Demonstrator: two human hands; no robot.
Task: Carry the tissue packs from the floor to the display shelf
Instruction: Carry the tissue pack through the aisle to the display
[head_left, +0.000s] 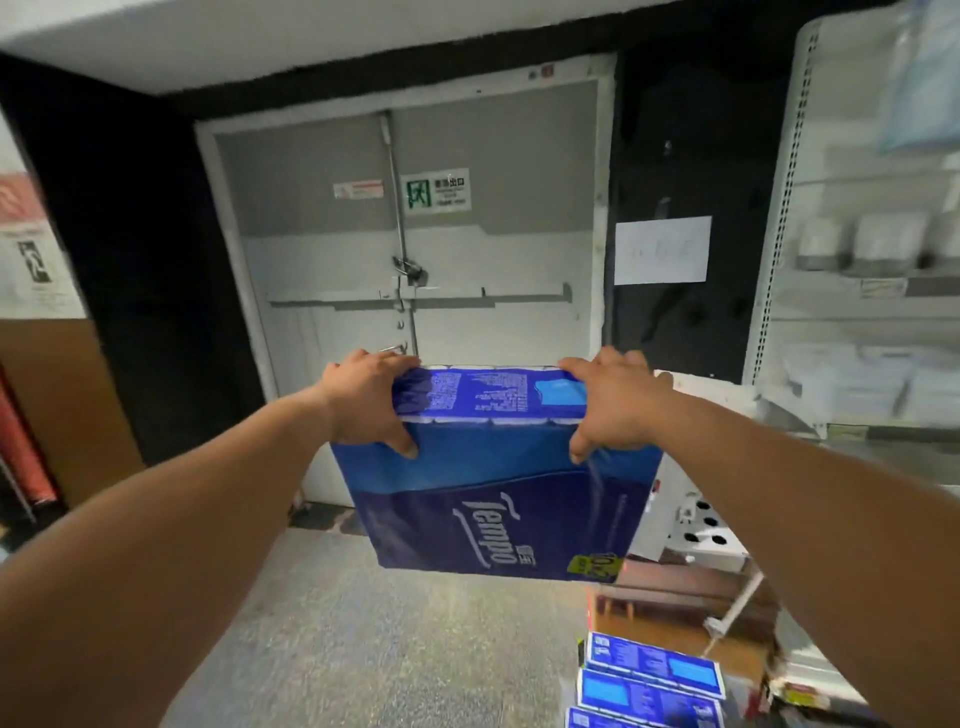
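Tissue pack, blue plastic-wrapped block (498, 467), is held in mid-air before the grey double door (410, 234), gripped at its upper corners by the left hand (363, 402) and right hand (615, 402). Slippage of the smooth film is possible, since the underside is unsupported.

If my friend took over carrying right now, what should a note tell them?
Left hand: grips the left end of the blue tissue pack, thumb on its front.
Right hand: grips the right end the same way.
The pack is up in the air in front of the grey door, not on any shelf yet.
More blue packs are stacked on the floor at lower right.
The white display shelf stands to the right.
Done: this pack is lifted.
Left: set it on the shelf, then fetch the floor packs.
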